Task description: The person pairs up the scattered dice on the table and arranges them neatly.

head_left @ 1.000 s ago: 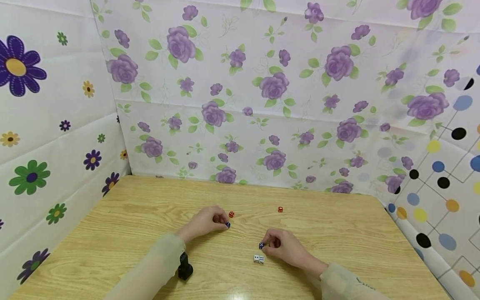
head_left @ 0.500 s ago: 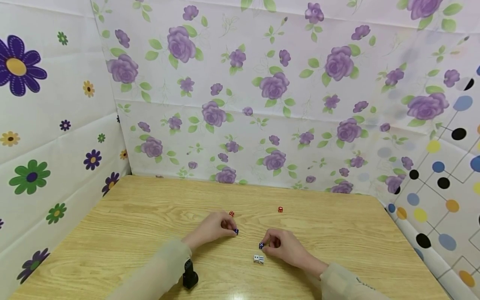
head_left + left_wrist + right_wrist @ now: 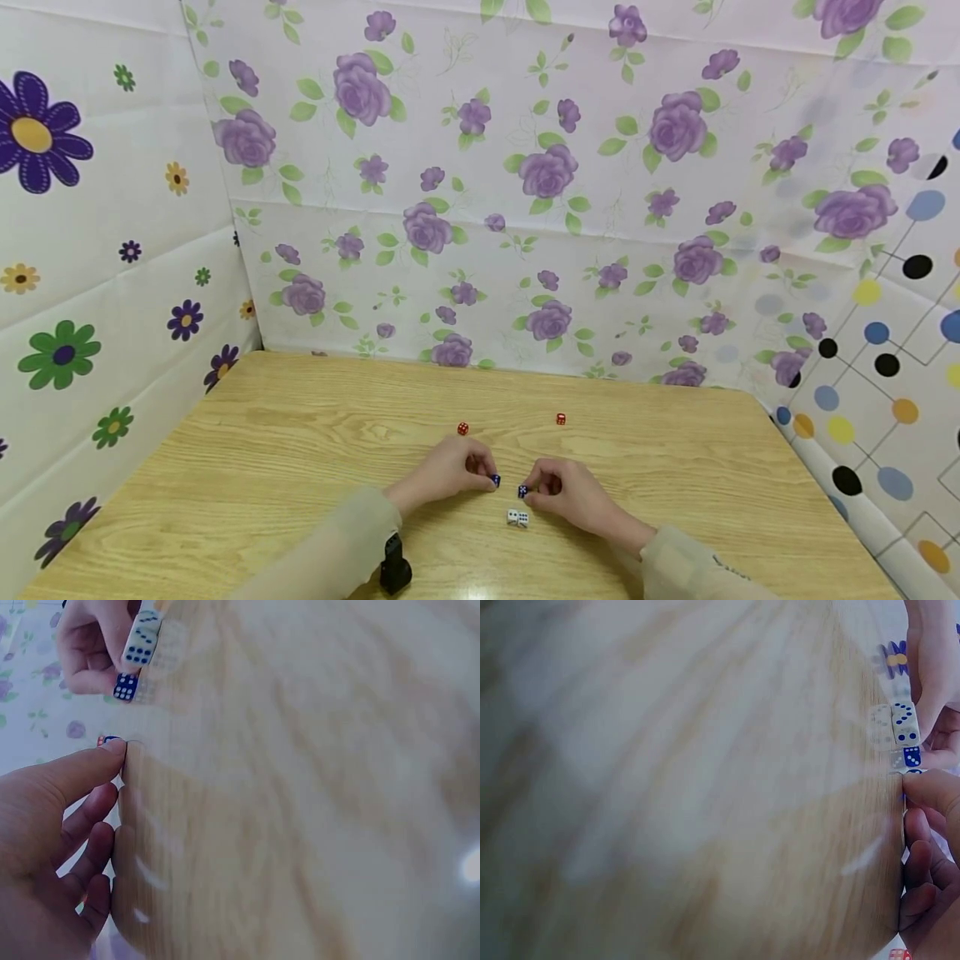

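Note:
Between thumb and fingers my left hand (image 3: 454,468) pinches a blue die (image 3: 496,481) low over the wooden table. In the left wrist view its thumb covers most of that die (image 3: 112,740). A second blue die (image 3: 522,492), a short gap to the right, is pinched by my right hand (image 3: 572,493). Two white dice (image 3: 517,518) stand side by side just in front of the blue ones, nearer the person. Behind my left hand lies a red die (image 3: 462,428), and another red die (image 3: 561,419) sits farther back to the right.
The wooden table (image 3: 315,425) meets floral cloth walls at the back and sides. A black wrist device (image 3: 394,567) is strapped at the left sleeve, close above the tabletop.
My left hand has slid right and toward the person with its blue die, nearing the other blue die and leaving the red die behind. My right hand has stayed still.

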A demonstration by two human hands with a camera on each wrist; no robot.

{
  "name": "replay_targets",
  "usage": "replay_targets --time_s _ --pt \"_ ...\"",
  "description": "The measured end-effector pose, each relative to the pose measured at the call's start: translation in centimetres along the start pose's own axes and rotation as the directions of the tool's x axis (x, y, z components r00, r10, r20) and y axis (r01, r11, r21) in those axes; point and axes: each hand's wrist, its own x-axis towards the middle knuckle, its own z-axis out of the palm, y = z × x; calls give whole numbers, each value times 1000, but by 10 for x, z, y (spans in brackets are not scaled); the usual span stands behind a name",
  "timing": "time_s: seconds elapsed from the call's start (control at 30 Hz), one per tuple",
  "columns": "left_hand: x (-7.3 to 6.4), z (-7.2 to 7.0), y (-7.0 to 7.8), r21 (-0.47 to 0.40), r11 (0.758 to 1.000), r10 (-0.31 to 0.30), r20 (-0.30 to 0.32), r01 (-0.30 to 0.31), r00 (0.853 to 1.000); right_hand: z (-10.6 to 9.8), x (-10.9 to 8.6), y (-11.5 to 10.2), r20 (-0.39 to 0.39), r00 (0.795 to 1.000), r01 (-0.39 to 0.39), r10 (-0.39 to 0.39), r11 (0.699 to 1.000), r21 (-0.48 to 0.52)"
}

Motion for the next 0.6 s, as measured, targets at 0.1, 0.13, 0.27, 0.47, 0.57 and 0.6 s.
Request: replay_targets --time_s 0.1,0.13,0.27,0.47,0.57,0.6 --pt "1 3 4 11 1000 2 -4 -2 1000 0 0 0 0 1000 1 -1 1000 2" --pt "2 4 5 13 1000 4 -4 -4 1000 0 0 0 -1 1000 5 -5 1000 5" --pt "2 8 8 6 1000 -1 1 1 1000 0 1 0 -2 1000 10 -10 1000 6" --pt "3 11 11 6 1000 6 6 -6 1000 1 2 2 -1 1000 10 -10 1000 -3" --pt "4 12 12 27 1000 15 -1 -15 1000 1 2 2 -2 1000 14 -14 1000 -4" --pt "4 12 12 31 999 16 -3 -16 1000 1 2 2 -4 1000 16 -16 1000 -5"
